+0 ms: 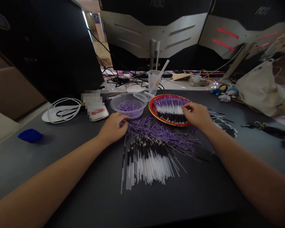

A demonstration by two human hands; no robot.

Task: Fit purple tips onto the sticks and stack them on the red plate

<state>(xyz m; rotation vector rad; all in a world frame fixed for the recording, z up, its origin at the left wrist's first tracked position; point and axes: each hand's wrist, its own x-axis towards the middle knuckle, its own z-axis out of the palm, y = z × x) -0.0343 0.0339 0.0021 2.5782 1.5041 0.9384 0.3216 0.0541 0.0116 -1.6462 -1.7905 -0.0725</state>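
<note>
My left hand [114, 128], fingers curled in, is at the left edge of a loose pile of small purple sticks [156, 128], just in front of a clear plastic bowl [112, 103] holding more of them. Whatever its fingertips hold is too small to make out. My right hand [198, 116] pinches at the right side of a red, yellow-rimmed plate [152, 110]. Thin white-and-black sticks with purple ends [172, 110] lie side by side on that plate. What the right fingertips grip is hidden. Nearest me, many white-and-black thin sticks [149, 164] lie fanned out on the dark desk.
A clear cup with a straw [154, 82] stands behind the plate. To the left are a blue cup-shaped piece [30, 135], a white coiled cable [64, 110] and a phone-like object [100, 112]. Keys [257, 125] and a pale bag [260, 87] lie right. Monitors [154, 31] stand behind.
</note>
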